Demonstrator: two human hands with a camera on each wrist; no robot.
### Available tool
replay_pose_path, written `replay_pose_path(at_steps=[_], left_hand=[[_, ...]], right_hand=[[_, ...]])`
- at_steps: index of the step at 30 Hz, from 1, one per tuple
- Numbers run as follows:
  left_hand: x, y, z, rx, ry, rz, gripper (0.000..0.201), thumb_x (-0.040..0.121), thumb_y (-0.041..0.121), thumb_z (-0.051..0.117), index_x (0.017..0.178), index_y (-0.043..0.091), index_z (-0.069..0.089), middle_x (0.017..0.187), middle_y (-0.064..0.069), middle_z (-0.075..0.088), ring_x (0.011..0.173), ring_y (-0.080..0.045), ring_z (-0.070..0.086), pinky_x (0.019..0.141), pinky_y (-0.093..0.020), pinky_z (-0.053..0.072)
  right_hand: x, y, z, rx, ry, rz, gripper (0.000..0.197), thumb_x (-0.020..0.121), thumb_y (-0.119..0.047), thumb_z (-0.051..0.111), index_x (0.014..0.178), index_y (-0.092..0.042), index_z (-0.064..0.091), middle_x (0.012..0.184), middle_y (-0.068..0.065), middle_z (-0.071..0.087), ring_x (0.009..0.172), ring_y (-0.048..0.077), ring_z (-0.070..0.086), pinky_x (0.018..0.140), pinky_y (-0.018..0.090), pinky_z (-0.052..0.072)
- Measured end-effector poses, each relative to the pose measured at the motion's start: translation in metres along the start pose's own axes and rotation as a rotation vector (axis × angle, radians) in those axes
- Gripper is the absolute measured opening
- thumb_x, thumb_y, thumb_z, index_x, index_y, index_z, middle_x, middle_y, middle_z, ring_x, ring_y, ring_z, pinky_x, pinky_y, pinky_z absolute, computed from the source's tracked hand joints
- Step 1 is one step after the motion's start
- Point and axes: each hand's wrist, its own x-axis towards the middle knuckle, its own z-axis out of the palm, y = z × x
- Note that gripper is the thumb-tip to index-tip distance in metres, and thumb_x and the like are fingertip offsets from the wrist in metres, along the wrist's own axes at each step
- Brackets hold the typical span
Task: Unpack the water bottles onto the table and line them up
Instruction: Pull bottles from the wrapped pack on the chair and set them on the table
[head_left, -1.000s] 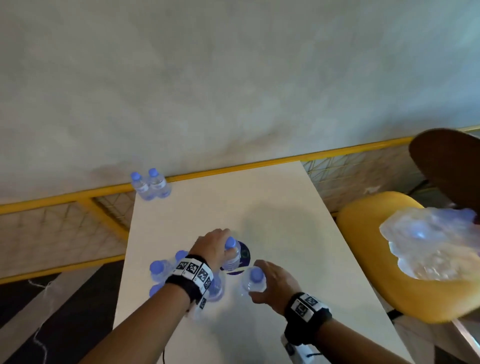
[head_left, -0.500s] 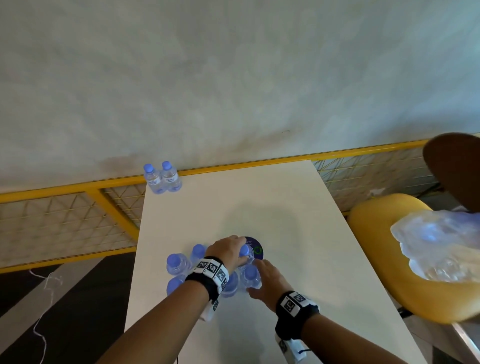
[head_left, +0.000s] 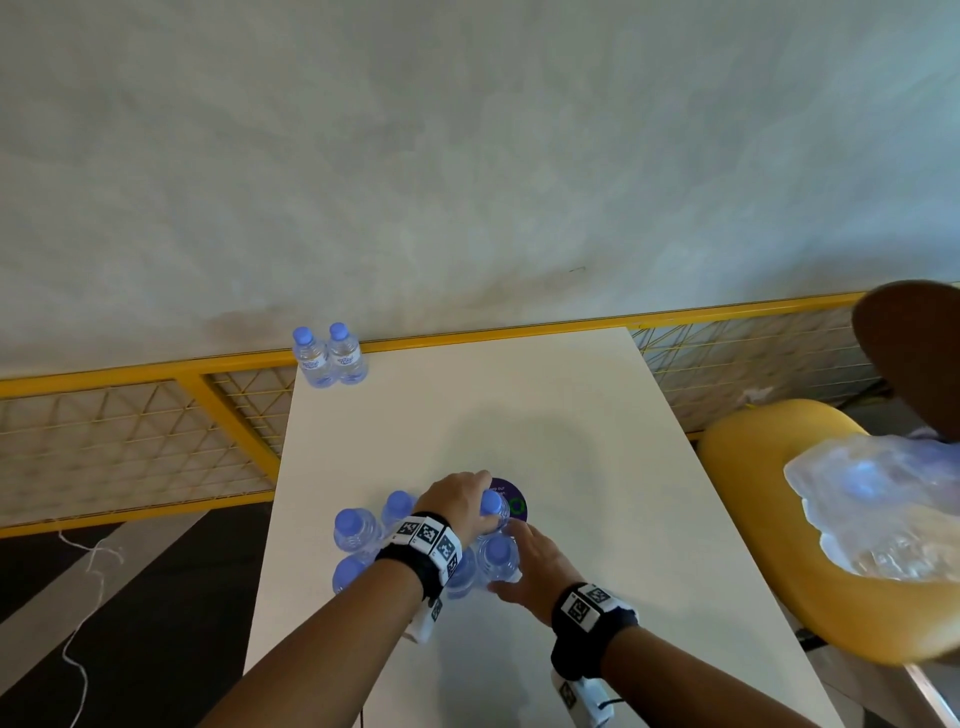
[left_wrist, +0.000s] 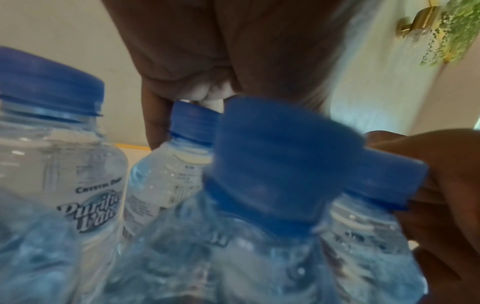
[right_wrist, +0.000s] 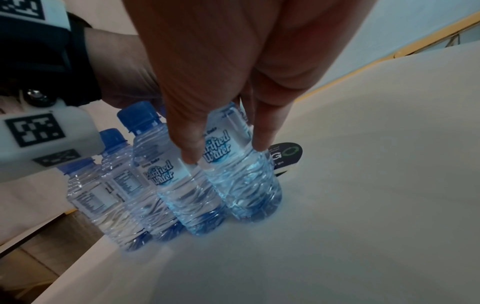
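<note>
Several small clear water bottles with blue caps stand bunched together (head_left: 356, 530) near the front left of the white table (head_left: 597, 441). My left hand (head_left: 460, 501) reaches over the bunch and grips the top of its far-right bottle (head_left: 492, 506); the left wrist view shows the fingers curled at that bottle's cap (left_wrist: 192, 117). My right hand (head_left: 524, 558) holds the bottle just in front of it (head_left: 498, 553), with thumb and fingers around the labelled body (right_wrist: 241, 174). Both bottles stand on the table against the bunch. Two more bottles (head_left: 330, 358) stand side by side at the far left corner.
A round purple sticker (head_left: 514, 501) lies on the table right behind the held bottles. A yellow chair (head_left: 769, 519) on the right carries the crumpled plastic pack wrap (head_left: 883, 504). A yellow mesh railing (head_left: 156, 431) runs behind the table, under a grey wall.
Both hands have drawn their bottles left and together. The right hand's bottle, which stood apart, now sits against the bunch and the left hand's bottle.
</note>
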Motion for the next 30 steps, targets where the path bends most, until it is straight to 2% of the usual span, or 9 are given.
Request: replay_pose_path(at_steps=[6, 10, 13, 15, 18, 20, 22, 25, 30], left_hand=[[-0.001, 0.002, -0.001, -0.013, -0.019, 0.007, 0.033, 0.089, 0.039, 0.075, 0.107, 0.018, 0.057, 0.098, -0.003, 0.068, 0.087, -0.027, 0.066, 0.08, -0.041, 0.057], [-0.005, 0.001, -0.004, -0.058, -0.059, -0.02, 0.036, 0.086, 0.051, 0.072, 0.103, 0.024, 0.056, 0.094, 0.002, 0.067, 0.086, -0.026, 0.065, 0.08, -0.041, 0.057], [-0.006, 0.011, -0.012, -0.069, -0.035, -0.062, 0.046, 0.086, 0.06, 0.067, 0.121, 0.031, 0.059, 0.11, 0.007, 0.067, 0.098, -0.021, 0.065, 0.085, -0.039, 0.056], [-0.006, 0.032, -0.02, -0.069, 0.051, -0.056, 0.046, 0.091, 0.056, 0.065, 0.13, 0.031, 0.06, 0.121, 0.008, 0.064, 0.111, -0.019, 0.062, 0.091, -0.038, 0.053], [-0.004, 0.095, -0.029, -0.205, 0.186, 0.04, 0.034, 0.093, 0.049, 0.061, 0.119, 0.028, 0.068, 0.116, 0.008, 0.068, 0.11, -0.016, 0.063, 0.093, -0.036, 0.053], [0.004, 0.15, -0.022, -0.339, 0.24, 0.138, 0.036, 0.086, 0.05, 0.057, 0.106, 0.024, 0.072, 0.104, 0.008, 0.073, 0.099, -0.014, 0.068, 0.089, -0.035, 0.056], [0.017, 0.204, 0.0, -0.425, 0.164, 0.245, 0.031, 0.085, 0.047, 0.058, 0.097, 0.023, 0.073, 0.094, 0.008, 0.074, 0.09, -0.01, 0.069, 0.085, -0.035, 0.058], [0.043, 0.282, 0.041, -0.401, -0.076, 0.379, 0.025, 0.09, 0.041, 0.059, 0.097, 0.022, 0.074, 0.095, 0.007, 0.076, 0.088, -0.011, 0.069, 0.084, -0.038, 0.059], [0.083, 0.394, 0.119, -0.311, -0.396, 0.47, 0.019, 0.097, 0.034, 0.065, 0.106, 0.022, 0.075, 0.104, 0.003, 0.077, 0.094, -0.013, 0.07, 0.089, -0.038, 0.061]], right_hand=[[0.001, 0.016, 0.002, 0.054, -0.036, -0.027, 0.077, 0.073, -0.039, 0.083, 0.137, -0.03, 0.041, 0.133, -0.008, 0.052, 0.11, 0.01, 0.055, 0.098, 0.033, 0.05], [-0.006, 0.042, -0.008, 0.107, -0.062, 0.029, 0.086, 0.067, -0.047, 0.085, 0.137, -0.03, 0.039, 0.132, -0.012, 0.049, 0.112, 0.008, 0.055, 0.093, 0.027, 0.053], [-0.024, 0.075, -0.029, 0.234, -0.02, 0.102, 0.064, 0.069, -0.038, 0.088, 0.123, -0.027, 0.054, 0.122, -0.01, 0.056, 0.103, 0.004, 0.062, 0.081, 0.02, 0.057], [-0.044, 0.101, -0.055, 0.274, 0.036, 0.148, 0.04, 0.075, -0.031, 0.085, 0.108, -0.027, 0.063, 0.11, -0.01, 0.064, 0.095, 0.002, 0.067, 0.076, 0.021, 0.059], [-0.083, 0.151, -0.104, 0.291, 0.128, 0.222, 0.011, 0.085, -0.025, 0.077, 0.093, -0.028, 0.069, 0.092, -0.011, 0.073, 0.082, -0.002, 0.07, 0.072, 0.028, 0.061], [-0.111, 0.193, -0.135, 0.312, 0.244, 0.318, 0.009, 0.086, -0.023, 0.074, 0.087, -0.031, 0.071, 0.085, -0.012, 0.075, 0.077, 0.0, 0.07, 0.073, 0.033, 0.06], [-0.136, 0.24, -0.161, 0.365, 0.397, 0.453, 0.008, 0.085, -0.024, 0.075, 0.085, -0.031, 0.071, 0.081, -0.009, 0.075, 0.073, 0.007, 0.07, 0.073, 0.04, 0.06], [-0.168, 0.308, -0.199, 0.451, 0.58, 0.605, 0.009, 0.087, -0.019, 0.074, 0.085, -0.028, 0.072, 0.079, -0.004, 0.075, 0.074, 0.017, 0.071, 0.077, 0.049, 0.06], [-0.191, 0.394, -0.264, 0.569, 0.73, 0.697, 0.01, 0.093, -0.013, 0.067, 0.098, -0.022, 0.067, 0.103, 0.005, 0.072, 0.086, 0.024, 0.07, 0.084, 0.052, 0.059]])
